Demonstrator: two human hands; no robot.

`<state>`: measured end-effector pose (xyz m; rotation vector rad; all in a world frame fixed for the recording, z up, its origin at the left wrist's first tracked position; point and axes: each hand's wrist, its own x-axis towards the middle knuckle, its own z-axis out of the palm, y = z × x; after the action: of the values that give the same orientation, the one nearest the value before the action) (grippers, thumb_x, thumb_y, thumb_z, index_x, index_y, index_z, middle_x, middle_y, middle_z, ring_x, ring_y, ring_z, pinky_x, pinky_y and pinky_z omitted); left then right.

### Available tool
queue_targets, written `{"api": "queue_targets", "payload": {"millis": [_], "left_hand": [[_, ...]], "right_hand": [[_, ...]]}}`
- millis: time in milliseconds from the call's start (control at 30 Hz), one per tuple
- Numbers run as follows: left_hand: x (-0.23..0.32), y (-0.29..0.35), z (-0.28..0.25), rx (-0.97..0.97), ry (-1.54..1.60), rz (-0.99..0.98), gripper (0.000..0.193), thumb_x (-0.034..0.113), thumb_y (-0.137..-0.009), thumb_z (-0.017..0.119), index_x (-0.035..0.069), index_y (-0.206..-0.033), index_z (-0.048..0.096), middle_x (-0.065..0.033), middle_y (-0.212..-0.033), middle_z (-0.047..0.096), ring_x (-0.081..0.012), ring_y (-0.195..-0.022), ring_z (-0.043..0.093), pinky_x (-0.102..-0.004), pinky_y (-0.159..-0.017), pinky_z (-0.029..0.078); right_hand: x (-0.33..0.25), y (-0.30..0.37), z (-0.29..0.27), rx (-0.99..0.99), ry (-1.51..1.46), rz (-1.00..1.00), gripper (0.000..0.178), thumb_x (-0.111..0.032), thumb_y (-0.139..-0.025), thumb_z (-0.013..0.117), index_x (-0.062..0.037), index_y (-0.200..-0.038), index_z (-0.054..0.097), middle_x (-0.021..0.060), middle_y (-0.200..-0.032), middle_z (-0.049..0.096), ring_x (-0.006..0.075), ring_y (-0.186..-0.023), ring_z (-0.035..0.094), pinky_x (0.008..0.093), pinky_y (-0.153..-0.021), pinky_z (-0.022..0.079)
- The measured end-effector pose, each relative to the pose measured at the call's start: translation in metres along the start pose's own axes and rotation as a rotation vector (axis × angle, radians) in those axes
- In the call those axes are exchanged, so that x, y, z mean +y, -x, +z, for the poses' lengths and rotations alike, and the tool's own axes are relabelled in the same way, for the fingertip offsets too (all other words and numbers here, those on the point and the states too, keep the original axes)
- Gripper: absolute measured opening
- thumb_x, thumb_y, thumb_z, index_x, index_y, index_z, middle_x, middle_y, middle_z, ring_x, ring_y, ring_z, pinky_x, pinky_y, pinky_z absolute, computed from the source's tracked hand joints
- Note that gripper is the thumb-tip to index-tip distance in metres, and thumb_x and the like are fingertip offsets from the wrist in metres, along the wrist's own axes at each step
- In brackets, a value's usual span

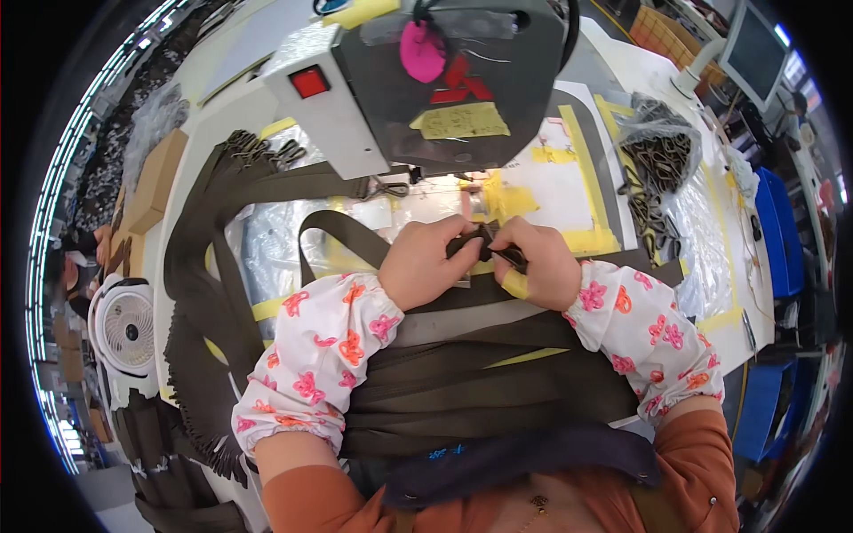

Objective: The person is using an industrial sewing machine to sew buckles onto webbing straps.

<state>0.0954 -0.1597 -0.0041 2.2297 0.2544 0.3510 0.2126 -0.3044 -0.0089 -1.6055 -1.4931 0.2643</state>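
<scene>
My left hand [425, 259] is closed with thumb and fingers pinching the end of a dark olive webbing strap [471, 238]. A loop of webbing [342, 224] rises behind that hand. Close beside it, my right hand [540, 265] has its fingers bent around a small dark piece [513, 257], partly hidden, that resembles the metal hooks nearby. A bit of yellow tape is around one right finger. Both hands meet just in front of the sewing machine head [453, 84]. Flat dark webbing straps [480, 377] lie heaped beneath my forearms.
More straps [191, 258] hang over the table's left side, with metal hooks [262, 149] at their far end. A plastic bag of metal hooks [659, 147] lies at the right, loose hooks below it. A white fan [126, 329], blue bins [778, 233] and a monitor [755, 51] stand around.
</scene>
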Motion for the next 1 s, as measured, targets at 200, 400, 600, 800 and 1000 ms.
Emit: {"api": "queue_targets", "payload": {"millis": [200,400,600,800,1000], "left_hand": [[-0.002,0.001,0.011,0.075,-0.215,0.137,0.024,0.021,-0.076,0.057,0.004,-0.092,0.053,-0.0141,-0.069,0.059,-0.0324,-0.063,0.059,-0.0400,-0.055,0.045],[0.006,0.007,0.024,0.143,-0.395,0.216,0.022,0.025,-0.078,0.054,0.005,-0.085,0.048,-0.0110,-0.062,0.058,-0.0305,-0.056,0.059,-0.0404,-0.049,0.045],[0.005,0.006,0.014,0.147,-0.197,0.297,0.019,0.024,-0.081,0.055,0.006,-0.081,0.049,-0.0090,-0.062,0.058,-0.0288,-0.056,0.059,-0.0379,-0.050,0.044],[-0.014,-0.002,0.021,0.135,0.177,0.204,0.018,0.016,-0.081,0.055,0.003,-0.093,0.058,-0.0127,-0.066,0.057,-0.0243,-0.059,0.057,-0.0313,-0.056,0.044],[-0.011,-0.003,0.011,0.040,0.118,0.184,0.016,0.016,-0.081,0.054,0.004,-0.091,0.059,-0.0128,-0.067,0.057,-0.0238,-0.061,0.059,-0.0322,-0.057,0.045]], "right_hand": [[0.007,0.010,0.010,0.104,-0.596,0.433,0.016,-0.008,-0.082,0.058,-0.0014,-0.091,0.047,0.0064,-0.071,0.055,0.0126,-0.060,0.056,0.0253,-0.054,0.046],[-0.003,0.005,0.017,-0.034,-0.776,0.604,0.041,-0.043,-0.091,0.040,-0.0034,-0.088,0.049,0.0046,-0.065,0.054,0.0119,-0.052,0.051,0.0226,-0.049,0.041],[0.009,0.003,0.013,0.004,-0.705,0.537,0.036,-0.035,-0.093,0.038,-0.0027,-0.081,0.049,0.0041,-0.061,0.051,0.0108,-0.044,0.046,0.0215,-0.040,0.034],[0.003,0.002,0.007,-0.079,-0.723,0.621,0.033,-0.033,-0.092,0.042,-0.0034,-0.078,0.049,0.0018,-0.061,0.047,0.0101,-0.037,0.040,0.0218,-0.035,0.030],[0.012,0.005,0.005,-0.069,-0.737,0.651,0.036,-0.037,-0.090,0.045,-0.0027,-0.083,0.053,0.0033,-0.065,0.054,0.0103,-0.040,0.045,0.0211,-0.035,0.035]]}}
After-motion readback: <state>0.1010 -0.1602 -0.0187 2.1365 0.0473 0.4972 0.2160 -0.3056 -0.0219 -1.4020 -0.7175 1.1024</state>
